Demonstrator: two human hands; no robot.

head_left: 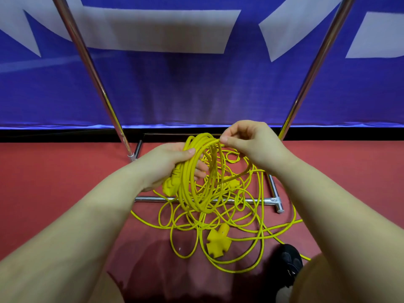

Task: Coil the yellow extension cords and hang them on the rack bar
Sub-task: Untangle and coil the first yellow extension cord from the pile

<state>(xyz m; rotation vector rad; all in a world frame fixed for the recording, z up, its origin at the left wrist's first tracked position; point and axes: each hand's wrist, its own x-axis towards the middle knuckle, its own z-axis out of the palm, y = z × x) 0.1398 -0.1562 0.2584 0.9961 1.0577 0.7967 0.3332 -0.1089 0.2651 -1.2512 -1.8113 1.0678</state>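
My left hand [168,162] grips a coil of yellow extension cord [196,193] with several loops hanging from it, a yellow plug end tucked under the palm. My right hand [247,141] pinches the cord at the top of the coil between thumb and fingers. Loose yellow cord [251,226] lies tangled on the red floor below, with a yellow multi-outlet socket [218,239] in the pile. Two chrome rack uprights [87,62] [317,62] rise left and right; the top bar is out of view.
The rack's chrome base bar [258,201] crosses the floor under the tangle. A blue banner with white shapes [196,88] stands behind the rack. My black shoe [288,261] sits at the lower right beside the cord.
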